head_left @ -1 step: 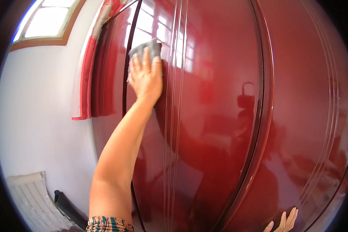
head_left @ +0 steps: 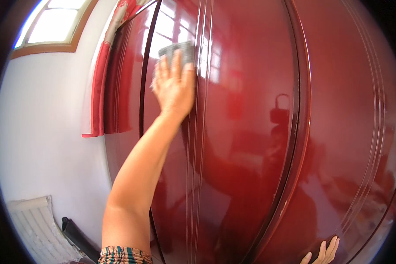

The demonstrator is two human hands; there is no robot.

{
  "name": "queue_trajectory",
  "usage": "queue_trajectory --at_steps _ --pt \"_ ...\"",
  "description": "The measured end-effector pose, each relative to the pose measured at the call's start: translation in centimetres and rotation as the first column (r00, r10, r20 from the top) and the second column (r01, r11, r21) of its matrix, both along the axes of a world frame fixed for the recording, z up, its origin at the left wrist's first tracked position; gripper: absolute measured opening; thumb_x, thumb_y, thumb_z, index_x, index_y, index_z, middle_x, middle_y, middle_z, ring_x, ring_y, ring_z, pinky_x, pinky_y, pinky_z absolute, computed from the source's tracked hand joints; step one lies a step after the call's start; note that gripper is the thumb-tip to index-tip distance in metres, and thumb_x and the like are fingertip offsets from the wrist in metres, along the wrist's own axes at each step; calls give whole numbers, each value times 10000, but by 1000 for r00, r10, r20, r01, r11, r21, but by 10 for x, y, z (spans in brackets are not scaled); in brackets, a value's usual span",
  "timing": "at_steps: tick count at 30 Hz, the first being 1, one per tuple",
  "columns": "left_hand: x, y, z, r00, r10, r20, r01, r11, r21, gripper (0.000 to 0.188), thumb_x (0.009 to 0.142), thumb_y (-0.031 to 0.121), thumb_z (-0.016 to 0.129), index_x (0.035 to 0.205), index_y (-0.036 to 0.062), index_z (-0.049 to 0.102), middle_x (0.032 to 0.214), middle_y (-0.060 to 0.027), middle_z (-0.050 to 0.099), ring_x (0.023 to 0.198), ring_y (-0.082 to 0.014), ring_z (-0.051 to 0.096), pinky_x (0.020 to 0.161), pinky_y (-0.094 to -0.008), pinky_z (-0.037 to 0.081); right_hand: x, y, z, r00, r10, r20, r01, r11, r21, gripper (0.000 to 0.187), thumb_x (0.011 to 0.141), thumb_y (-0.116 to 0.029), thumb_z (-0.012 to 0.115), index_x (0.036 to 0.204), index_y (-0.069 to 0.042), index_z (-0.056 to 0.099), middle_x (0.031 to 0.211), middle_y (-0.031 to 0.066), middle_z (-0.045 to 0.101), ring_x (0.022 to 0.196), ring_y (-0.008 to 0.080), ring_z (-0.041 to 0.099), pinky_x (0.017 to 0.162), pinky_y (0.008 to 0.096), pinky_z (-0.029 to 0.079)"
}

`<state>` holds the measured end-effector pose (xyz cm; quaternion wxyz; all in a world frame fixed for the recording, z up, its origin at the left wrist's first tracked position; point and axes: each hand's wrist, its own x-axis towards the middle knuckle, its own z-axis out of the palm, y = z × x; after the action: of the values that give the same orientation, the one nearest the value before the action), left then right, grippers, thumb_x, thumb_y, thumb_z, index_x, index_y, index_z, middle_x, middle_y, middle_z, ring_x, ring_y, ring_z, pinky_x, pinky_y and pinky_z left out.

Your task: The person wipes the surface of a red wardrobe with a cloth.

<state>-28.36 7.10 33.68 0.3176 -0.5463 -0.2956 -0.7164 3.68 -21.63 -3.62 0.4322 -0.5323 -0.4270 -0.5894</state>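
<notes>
My left hand (head_left: 176, 90) presses a grey cloth (head_left: 188, 52) flat against the glossy dark-red cabinet door (head_left: 246, 132), high on its left part. The fingers point upward over the cloth, and both are slightly blurred. Part of the cloth is hidden beneath the palm; its edges show above the fingertips and at the left side. At the lower right, my right hand (head_left: 324, 253) rests with its fingers apart against the red surface of another door panel (head_left: 334, 145). Only its fingers and thumb come into view, with nothing in them.
A red and white curtain (head_left: 97, 92) hangs beside the cabinet, left of my arm. Further left are a white wall (head_left: 44, 127) and a window (head_left: 53, 24) with a brown frame. Low at left lie a pale ribbed panel (head_left: 33, 224) and a black rolled-looking item (head_left: 77, 235).
My left hand has slid a short way to the right across the door with the cloth, toward the vertical grooves. My right hand stays in the same place.
</notes>
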Motion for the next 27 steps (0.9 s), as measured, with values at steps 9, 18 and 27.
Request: queue_trajectory --at_steps 9,18,27 --pt "130 -97 12 883 -78 -462 256 906 337 541 983 489 415 1435 195 466 1519 -229 330 1439 -399 243 1169 -521 151 -2 1 2 1000 -7 -16 6 1000 -17 424 973 -291 526 1271 9 564 1369 278 510 1245 483 487 1040 524 386" --pt "55 -20 112 978 28 -209 19 976 217 628 959 563 373 1478 212 410 1555 -170 311 1459 -338 230 1179 -483 154 -4 1 2 999 -26 -40 25 999 -25 416 971 -284 526 1262 10 566 1366 277 513 1240 487 488 1040 531 383" --pt "-44 25 103 995 12 100 8 979 -202 753 927 696 264 1550 274 243 1607 -160 188 1488 -340 145 1186 -491 99 -5 0 8 999 -29 -30 29 1000 -12 408 967 -278 531 1249 15 572 1345 276 532 1226 482 501 1022 520 399"
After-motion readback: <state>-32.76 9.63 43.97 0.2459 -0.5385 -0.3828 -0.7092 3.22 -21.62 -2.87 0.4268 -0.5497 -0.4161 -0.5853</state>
